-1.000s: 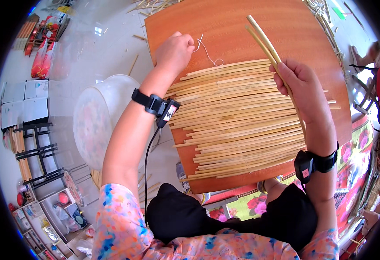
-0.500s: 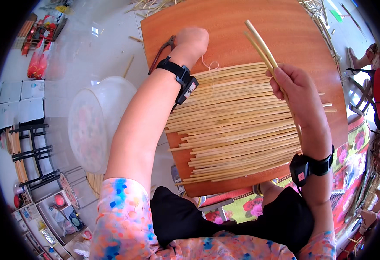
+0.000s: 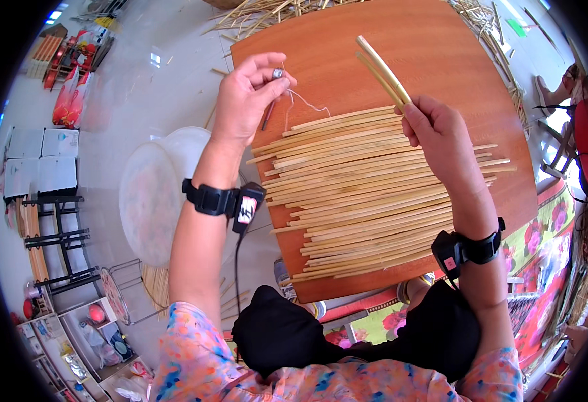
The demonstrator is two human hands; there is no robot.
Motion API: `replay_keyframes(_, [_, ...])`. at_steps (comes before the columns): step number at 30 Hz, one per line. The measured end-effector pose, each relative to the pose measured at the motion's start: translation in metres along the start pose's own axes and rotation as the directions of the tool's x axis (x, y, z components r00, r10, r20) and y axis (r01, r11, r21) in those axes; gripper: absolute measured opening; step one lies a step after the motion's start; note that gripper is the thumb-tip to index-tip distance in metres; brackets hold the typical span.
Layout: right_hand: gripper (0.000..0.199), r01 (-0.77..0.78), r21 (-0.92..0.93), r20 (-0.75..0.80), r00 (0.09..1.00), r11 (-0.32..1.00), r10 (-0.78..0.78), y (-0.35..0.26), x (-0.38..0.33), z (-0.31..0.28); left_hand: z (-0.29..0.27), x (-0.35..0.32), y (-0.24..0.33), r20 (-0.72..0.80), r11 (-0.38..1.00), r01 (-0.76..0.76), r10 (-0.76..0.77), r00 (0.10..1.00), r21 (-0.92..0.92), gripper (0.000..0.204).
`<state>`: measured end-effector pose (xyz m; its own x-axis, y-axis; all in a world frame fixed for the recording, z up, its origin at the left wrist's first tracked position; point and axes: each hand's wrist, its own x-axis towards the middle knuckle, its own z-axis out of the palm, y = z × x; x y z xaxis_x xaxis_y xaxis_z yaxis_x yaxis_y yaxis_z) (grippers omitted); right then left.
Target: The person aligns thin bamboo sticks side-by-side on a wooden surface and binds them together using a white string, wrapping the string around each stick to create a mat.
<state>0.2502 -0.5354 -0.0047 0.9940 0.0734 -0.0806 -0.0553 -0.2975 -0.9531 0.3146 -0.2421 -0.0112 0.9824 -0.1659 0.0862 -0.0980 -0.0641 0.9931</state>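
Note:
My left hand is raised over the table's far left corner, its thumb and forefinger pinched on a thin whitish thread. The thread hangs in a loop to the far edge of a mat of straw-coloured stalks, laid side by side with fine thread lines across them. Beside the left fingertips shows a dark red handle of a tool; the rest is hidden. My right hand is closed round a few loose stalks, which point up and away above the mat's far right part.
The brown wooden table carries the mat. Loose stalks litter the floor beyond it. A translucent round tub stands left of the table, near a wire rack. At the right are floral cloth and another person's foot.
My left hand has drawn back toward me and left from the table's far side, and the pinched thread now shows. The right hand, still holding the stalks, has shifted slightly left.

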Motion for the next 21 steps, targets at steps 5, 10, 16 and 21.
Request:
replay_keyframes(5, [0.025,0.051,-0.020,-0.016,0.999,0.998,-0.052,-0.007,-0.001,0.012,0.000,-0.023,0.003,-0.033,0.991,-0.054,0.050,0.998,-0.125,0.013])
replay_keyframes(10, [0.023,0.116,0.030,-0.066,0.991,0.993,-0.114,-0.014,-0.001,0.017,-0.008,-0.029,0.025,-0.090,0.962,-0.245,0.235,0.968,-0.122,0.010])
replay_keyframes(16, [0.023,0.128,0.026,-0.046,0.991,0.991,-0.126,-0.018,-0.006,0.016,0.012,-0.039,0.022,-0.079,0.975,-0.213,0.208,0.975,-0.063,0.011])
replay_keyframes(21, [0.025,-0.004,0.074,0.128,0.992,0.997,-0.006,-0.011,-0.005,0.017,0.044,-0.055,0.020,-0.029,0.995,-0.082,0.081,0.996,-0.050,0.011])
